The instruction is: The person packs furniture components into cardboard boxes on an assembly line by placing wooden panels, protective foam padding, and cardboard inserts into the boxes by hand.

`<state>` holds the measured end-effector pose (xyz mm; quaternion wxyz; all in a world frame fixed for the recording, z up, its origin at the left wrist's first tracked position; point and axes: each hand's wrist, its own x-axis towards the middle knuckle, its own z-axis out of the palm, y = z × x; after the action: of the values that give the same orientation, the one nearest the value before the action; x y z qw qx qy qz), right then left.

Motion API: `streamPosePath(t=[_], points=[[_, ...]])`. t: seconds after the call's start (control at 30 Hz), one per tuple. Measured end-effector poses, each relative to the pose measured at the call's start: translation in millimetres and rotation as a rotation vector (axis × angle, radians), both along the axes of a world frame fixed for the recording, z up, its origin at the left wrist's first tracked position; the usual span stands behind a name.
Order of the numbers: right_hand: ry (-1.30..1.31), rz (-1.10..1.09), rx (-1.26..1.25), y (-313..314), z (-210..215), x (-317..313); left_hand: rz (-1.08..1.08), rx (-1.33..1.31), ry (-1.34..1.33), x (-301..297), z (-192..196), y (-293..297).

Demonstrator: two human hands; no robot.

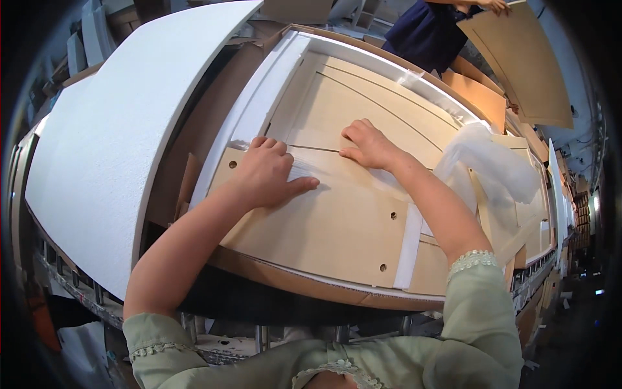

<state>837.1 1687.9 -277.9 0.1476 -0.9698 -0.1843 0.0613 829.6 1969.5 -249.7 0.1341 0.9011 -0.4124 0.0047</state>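
Note:
A pale tan flat panel (311, 233) with round holes near its corners lies in the near part of a foam-lined carton. My left hand (264, 174) rests on its far left corner, fingers bent over the far edge and thumb stretched across the top. Near the middle of that far edge is my right hand (370, 146), palm down, its fingers curled and its thumb apart from them; nothing shows between them. Beyond lies another tan panel (389, 107) with long grooves. Clear film (311, 165) shows between my hands, partly under the near panel.
White foam strips (259, 91) line the cardboard carton (291, 280). A large white foam sheet (110, 142) stands at the left. Crumpled translucent wrap (489, 162) lies on the right over more tan pieces. At the back right, another person's hand (497, 6) holds a tan board (518, 65).

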Motion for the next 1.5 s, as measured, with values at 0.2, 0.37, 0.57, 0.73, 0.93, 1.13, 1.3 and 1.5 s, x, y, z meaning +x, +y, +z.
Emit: streamPosePath(t=[0.2,0.37,0.57,0.73,0.93,1.13,1.3,1.5], points=[[-0.048,0.144,-0.106,-10.9,0.6,8.8,0.027,0.169,0.102,-2.0,13.8,-1.5],[-0.279,0.091,0.102,-64.2,11.8,43.8,0.036,0.058,0.035,-2.8,8.5,-0.2],[-0.26,0.027,-0.06,-104.4,100.2,11.9,0.035,-0.058,-0.057,-4.1,11.5,3.1],[0.209,-0.176,-0.701,-152.1,81.0,-96.0,0.024,-0.095,-0.07,0.4,0.4,7.0],[0.469,-0.243,-0.904,-180.5,82.5,-196.6,0.0,-0.184,-0.115,1.7,11.0,-1.2],[0.53,-0.328,-0.792,-155.6,97.3,-170.1,0.031,0.311,0.125,34.6,27.7,-35.3],[-0.167,-0.007,-0.655,-190.6,74.1,-145.5,-0.233,0.086,-0.005,45.0,-6.3,-104.8],[0.064,-0.001,-1.132,-203.4,85.1,-165.7,-0.086,0.227,-0.016,40.2,-13.7,-135.0]])
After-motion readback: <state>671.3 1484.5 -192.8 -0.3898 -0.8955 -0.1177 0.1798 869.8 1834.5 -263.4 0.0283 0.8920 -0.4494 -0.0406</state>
